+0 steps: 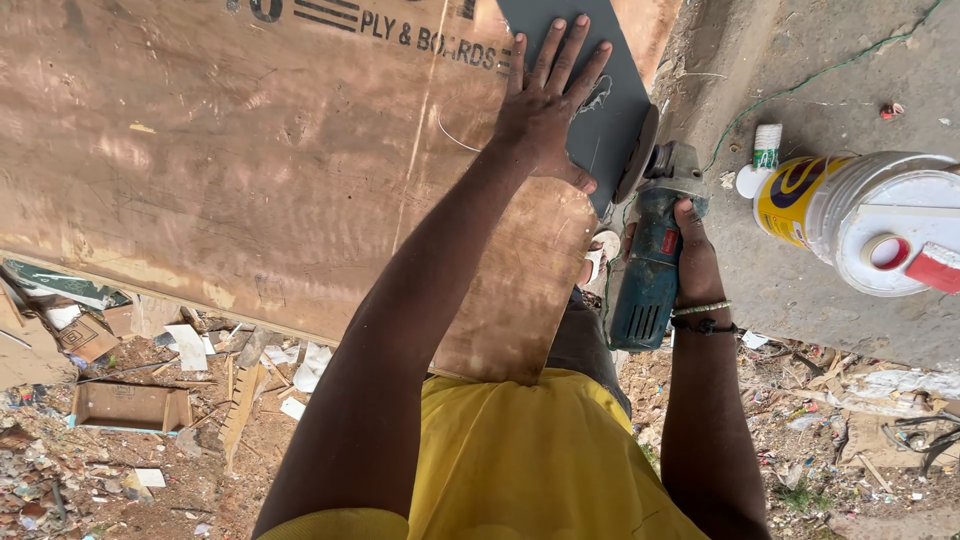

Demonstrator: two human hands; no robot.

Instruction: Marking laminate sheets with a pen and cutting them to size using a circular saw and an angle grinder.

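My left hand lies flat with fingers spread on a grey laminate strip glued onto a large brown plywood board. My right hand grips a blue angle grinder, its disc set against the right edge of the grey strip. A bangle and a black band circle my right wrist. A yellow shirt shows at the bottom.
A white and yellow bucket with a tape roll on its lid stands on the concrete at right, next to a small white bottle. A green cord trails across the concrete. Wood scraps and litter lie below.
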